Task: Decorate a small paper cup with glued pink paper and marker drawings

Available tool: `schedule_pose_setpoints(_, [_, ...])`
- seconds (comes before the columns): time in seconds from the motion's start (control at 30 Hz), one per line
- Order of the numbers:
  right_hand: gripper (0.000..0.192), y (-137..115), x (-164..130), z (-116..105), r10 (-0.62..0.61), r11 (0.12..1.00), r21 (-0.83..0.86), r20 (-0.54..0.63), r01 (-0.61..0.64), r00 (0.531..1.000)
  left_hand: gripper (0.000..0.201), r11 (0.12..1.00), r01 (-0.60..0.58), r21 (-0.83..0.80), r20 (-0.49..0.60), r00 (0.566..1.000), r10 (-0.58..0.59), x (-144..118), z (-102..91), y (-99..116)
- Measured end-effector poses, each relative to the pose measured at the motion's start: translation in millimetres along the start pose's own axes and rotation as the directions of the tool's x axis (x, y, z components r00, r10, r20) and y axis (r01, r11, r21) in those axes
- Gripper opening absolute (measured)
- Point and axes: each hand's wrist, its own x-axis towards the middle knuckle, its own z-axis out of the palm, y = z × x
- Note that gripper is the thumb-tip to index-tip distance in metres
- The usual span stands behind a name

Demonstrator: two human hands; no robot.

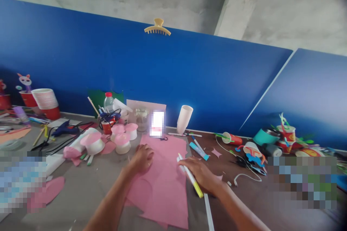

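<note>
A pink paper sheet lies on the table in front of me. My left hand rests on its upper left part, fingers curled down onto the paper. My right hand sits at the sheet's right edge and grips a white pen with a yellow end, its tip pointing toward the sheet. Just beyond the sheet stand several white cups topped with pink paper and a lit phone propped upright.
A blue partition with a beige hair claw on its top edge backs the table. A white cup stack, a glass jar, a blue glue gun, red cups, markers and craft scraps lie around.
</note>
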Motion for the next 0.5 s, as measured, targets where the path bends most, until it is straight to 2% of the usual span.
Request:
schedule_pose_setpoints(0.1, [0.035,-33,9,9,-0.127,0.992,0.018,0.085,0.126,0.988,0.031,1.0,0.005,-0.002,0.003,1.0,-0.005,-2,2.4,-2])
schedule_pose_setpoints(0.2, [0.032,-52,11,31,-0.23,0.969,-0.059,0.129,0.239,0.965,0.034,1.0,-0.004,-0.011,0.004,1.0,0.004,-4,4.3,-3])
schedule_pose_setpoints(0.33, [0.035,-54,3,61,-0.312,0.938,-0.109,0.146,0.329,0.939,0.032,0.999,0.052,0.007,-0.015,0.999,-0.051,-2,7.1,-7])
schedule_pose_setpoints(0.5, [0.032,-47,-5,74,-0.263,0.955,-0.112,0.116,0.276,0.958,0.025,0.991,0.127,0.03,-0.034,0.991,-0.126,0,13.3,-15])
